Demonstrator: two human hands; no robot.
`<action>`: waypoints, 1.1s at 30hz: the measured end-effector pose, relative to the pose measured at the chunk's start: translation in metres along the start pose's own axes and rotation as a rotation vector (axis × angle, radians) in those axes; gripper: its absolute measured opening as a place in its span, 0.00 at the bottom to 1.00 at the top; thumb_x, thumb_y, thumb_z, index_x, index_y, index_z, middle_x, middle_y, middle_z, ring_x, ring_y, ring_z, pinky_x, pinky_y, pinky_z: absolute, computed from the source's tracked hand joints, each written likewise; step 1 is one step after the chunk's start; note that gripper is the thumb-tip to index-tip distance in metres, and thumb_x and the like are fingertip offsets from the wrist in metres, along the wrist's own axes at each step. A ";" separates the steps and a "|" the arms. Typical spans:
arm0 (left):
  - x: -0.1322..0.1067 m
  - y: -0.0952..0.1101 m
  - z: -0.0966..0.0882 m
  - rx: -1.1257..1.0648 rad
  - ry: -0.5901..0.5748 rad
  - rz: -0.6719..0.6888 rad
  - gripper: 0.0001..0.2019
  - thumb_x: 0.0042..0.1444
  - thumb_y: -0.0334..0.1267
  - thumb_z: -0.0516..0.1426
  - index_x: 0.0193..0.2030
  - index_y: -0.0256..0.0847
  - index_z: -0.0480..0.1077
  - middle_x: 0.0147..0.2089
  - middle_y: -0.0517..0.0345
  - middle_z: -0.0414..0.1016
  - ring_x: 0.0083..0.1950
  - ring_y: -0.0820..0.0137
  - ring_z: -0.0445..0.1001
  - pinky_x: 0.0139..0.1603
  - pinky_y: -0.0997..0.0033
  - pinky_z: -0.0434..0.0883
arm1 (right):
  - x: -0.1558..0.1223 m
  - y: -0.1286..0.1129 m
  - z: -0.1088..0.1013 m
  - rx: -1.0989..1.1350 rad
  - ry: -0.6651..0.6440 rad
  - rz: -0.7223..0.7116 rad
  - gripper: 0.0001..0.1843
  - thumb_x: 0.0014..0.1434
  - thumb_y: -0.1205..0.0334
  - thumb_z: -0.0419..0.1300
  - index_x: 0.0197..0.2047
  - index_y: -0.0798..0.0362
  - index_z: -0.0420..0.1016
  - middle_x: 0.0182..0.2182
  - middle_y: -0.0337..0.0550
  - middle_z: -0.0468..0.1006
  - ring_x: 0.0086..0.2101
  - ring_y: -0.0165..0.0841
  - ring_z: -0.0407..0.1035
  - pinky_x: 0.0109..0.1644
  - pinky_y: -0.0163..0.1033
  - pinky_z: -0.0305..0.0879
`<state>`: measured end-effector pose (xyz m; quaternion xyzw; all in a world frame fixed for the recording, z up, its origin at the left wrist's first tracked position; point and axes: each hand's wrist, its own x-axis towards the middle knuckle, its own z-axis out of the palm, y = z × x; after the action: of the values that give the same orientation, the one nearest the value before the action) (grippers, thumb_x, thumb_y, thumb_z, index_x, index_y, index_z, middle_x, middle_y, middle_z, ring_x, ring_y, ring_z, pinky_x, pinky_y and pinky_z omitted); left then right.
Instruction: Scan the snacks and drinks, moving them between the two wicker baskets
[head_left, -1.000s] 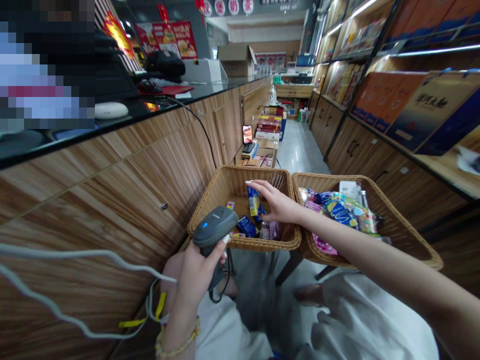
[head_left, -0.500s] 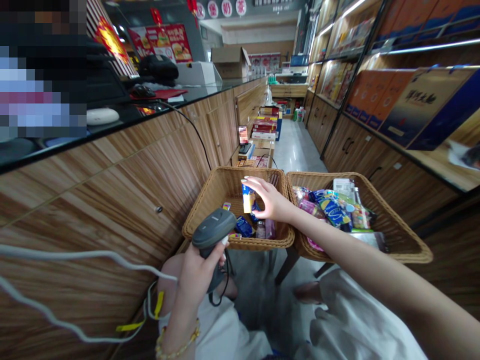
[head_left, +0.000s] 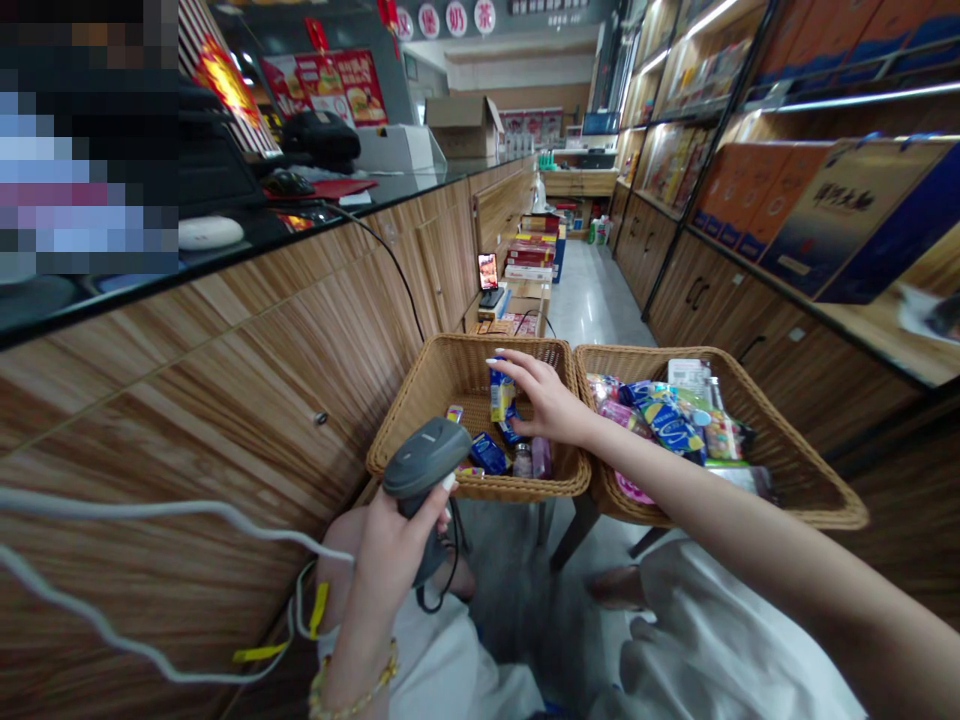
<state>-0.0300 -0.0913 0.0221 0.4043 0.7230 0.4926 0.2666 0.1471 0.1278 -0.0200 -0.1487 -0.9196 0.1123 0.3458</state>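
My left hand [head_left: 394, 560] is shut around the handle of a grey corded barcode scanner [head_left: 424, 465], which points forward over the near rim of a wicker basket [head_left: 457, 380]. My right hand [head_left: 546, 400] reaches into that basket, its fingers curled around the upper part of an upright yellow and blue carton [head_left: 502, 395]. Below it lie a small blue box [head_left: 488, 454] and a small glass jar [head_left: 522, 461]. A second wicker basket [head_left: 795, 480] to the right is packed with snack packets [head_left: 664, 415].
A wood-grain counter [head_left: 225, 400] with a black top runs along the left, and a pale cable [head_left: 150, 507] crosses below it. Lit shelves of boxed goods [head_left: 825, 220] line the right. A phone on a stand [head_left: 488, 272] stands beyond the baskets.
My right hand's fingers have closed in around the yellow and blue carton, from a flatter spread above it. The whole view has shifted slightly; the scanner stays in my left hand.
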 end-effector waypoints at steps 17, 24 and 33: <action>0.003 0.006 0.000 -0.016 -0.019 -0.002 0.17 0.45 0.55 0.63 0.27 0.42 0.74 0.19 0.57 0.76 0.23 0.62 0.76 0.28 0.65 0.77 | -0.051 0.026 -0.108 -0.516 0.036 0.523 0.40 0.52 0.58 0.71 0.68 0.48 0.69 0.69 0.60 0.64 0.63 0.66 0.61 0.61 0.73 0.64; 0.005 0.004 -0.003 -0.009 -0.008 -0.020 0.16 0.44 0.55 0.63 0.24 0.43 0.73 0.18 0.56 0.76 0.22 0.62 0.76 0.27 0.66 0.77 | 0.005 0.015 -0.053 -0.351 -0.401 0.200 0.37 0.56 0.59 0.70 0.68 0.48 0.69 0.66 0.52 0.70 0.64 0.54 0.63 0.66 0.61 0.62; 0.010 -0.013 -0.009 -0.016 -0.003 -0.060 0.18 0.45 0.55 0.62 0.29 0.40 0.76 0.20 0.56 0.77 0.23 0.62 0.77 0.27 0.67 0.76 | 0.053 0.031 0.052 -0.563 -0.977 0.067 0.35 0.52 0.56 0.75 0.62 0.55 0.76 0.62 0.58 0.75 0.61 0.51 0.68 0.62 0.50 0.66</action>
<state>-0.0465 -0.0898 0.0138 0.3808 0.7305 0.4897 0.2856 0.0807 0.1699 -0.0361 -0.1952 -0.9621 -0.0707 -0.1770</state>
